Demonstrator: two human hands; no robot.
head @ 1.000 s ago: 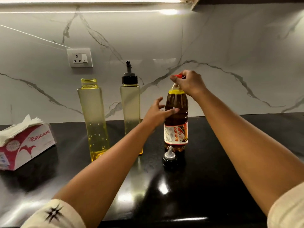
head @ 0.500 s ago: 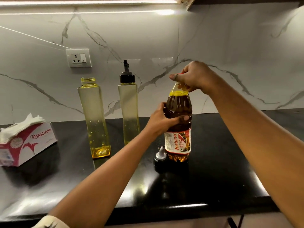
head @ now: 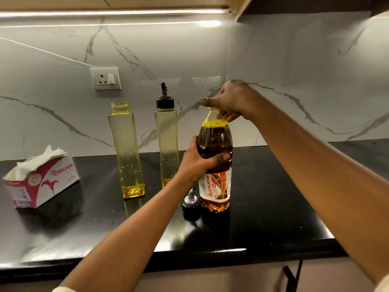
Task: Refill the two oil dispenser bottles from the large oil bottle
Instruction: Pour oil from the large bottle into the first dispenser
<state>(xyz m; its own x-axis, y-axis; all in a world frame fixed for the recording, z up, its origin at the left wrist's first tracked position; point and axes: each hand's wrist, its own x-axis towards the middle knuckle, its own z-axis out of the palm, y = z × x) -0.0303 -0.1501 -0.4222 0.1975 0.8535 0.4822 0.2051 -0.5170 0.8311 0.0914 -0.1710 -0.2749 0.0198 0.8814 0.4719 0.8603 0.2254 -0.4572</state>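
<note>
**Large oil bottle (head: 215,144) held steady while its top is worked**

It stands upright on the black counter (head: 273,186), near the middle, with a loose pourer cap (head: 190,202) just beside its base on the left. The left hand (head: 195,165) wraps around the dark shoulder above the label, I think to stop it from turning. The right hand (head: 233,100) is curled tightly over the neck. What closes the neck is hidden under the fingers, so probably it is being unscrewed. Further left stand the open dispenser bottle (head: 126,148) and the capped dispenser bottle (head: 167,133), both almost empty.
</note>
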